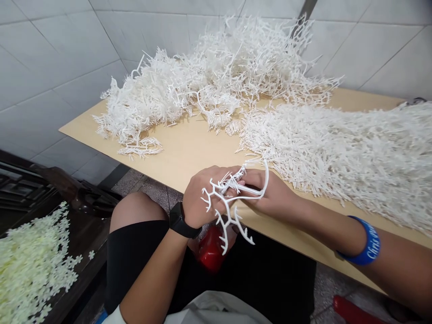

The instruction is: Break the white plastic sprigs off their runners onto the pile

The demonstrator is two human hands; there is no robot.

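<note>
A white branched plastic stem (230,210) is held between both hands at the front edge of the table, its forked tips hanging over the edge. My left hand (202,193), with a black watch on the wrist, has its fingers closed round the stem's left part. My right hand (265,191) reaches in from the right, fingers closed on the stem beside the left hand; a loop of the stem curves over it. The fingertips of both hands are partly hidden by the white branches.
On the tan table (189,153), a tall white heap of branched stems (229,67) lies at the back and a flatter pile (344,144) at the right. Small pale flowers (30,265) cover a dark wooden surface at lower left. A red object (211,252) is below the hands.
</note>
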